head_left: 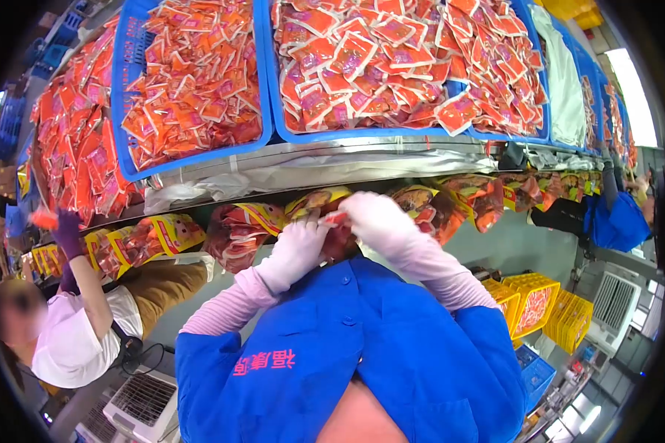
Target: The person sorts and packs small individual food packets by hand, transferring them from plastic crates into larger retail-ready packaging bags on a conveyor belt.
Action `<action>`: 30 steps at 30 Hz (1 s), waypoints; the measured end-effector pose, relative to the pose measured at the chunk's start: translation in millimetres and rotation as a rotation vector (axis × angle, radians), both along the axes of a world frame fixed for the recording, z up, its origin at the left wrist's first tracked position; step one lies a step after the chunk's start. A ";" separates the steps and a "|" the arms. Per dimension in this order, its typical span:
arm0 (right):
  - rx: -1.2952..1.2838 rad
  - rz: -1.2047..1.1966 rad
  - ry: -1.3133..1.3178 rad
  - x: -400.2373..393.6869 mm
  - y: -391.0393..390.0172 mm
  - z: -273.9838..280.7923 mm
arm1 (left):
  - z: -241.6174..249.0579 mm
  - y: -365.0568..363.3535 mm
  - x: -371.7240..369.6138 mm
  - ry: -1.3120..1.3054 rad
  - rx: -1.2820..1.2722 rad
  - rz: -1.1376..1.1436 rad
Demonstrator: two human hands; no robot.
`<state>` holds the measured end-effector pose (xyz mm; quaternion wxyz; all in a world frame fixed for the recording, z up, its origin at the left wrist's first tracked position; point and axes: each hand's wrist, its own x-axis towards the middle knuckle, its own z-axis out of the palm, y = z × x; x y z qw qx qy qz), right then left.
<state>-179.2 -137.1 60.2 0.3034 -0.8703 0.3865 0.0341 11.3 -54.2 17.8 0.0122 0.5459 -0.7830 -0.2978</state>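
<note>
In the head view my left hand (301, 252), in a white glove, is closed with its fingertips pinched at the mouth of a hanging plastic bag (319, 200) with yellow print. My right hand (380, 220), gloved too, bends over the same bag from the right. Between the two sets of fingers shows a small red packet (335, 218), apparently pinched by my right hand. What my left fingertips grip is hard to make out. To either side hang more filled bags, one (240, 235) by my left hand and another (428, 210) by my right.
Beyond a metal ledge (332, 153) stand blue crates (268, 74) heaped with red packets (351, 55). At left a co-worker in a white shirt (81, 332) holds up a red packet in a purple glove (68, 232). Yellow crates (528, 284) stand behind at right.
</note>
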 end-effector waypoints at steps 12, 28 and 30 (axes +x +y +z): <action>0.859 -0.100 0.325 119.1 -44.4 -7.7 | 36.4 -58.3 95.6 0.422 -0.173 0.033; 0.194 -0.630 -0.486 35.6 -185.1 -71.9 | -30.6 -172.0 196.0 0.542 0.001 0.677; 0.263 -0.800 -0.856 9.2 -161.4 -41.9 | -10.3 -141.4 187.2 0.779 -0.107 0.547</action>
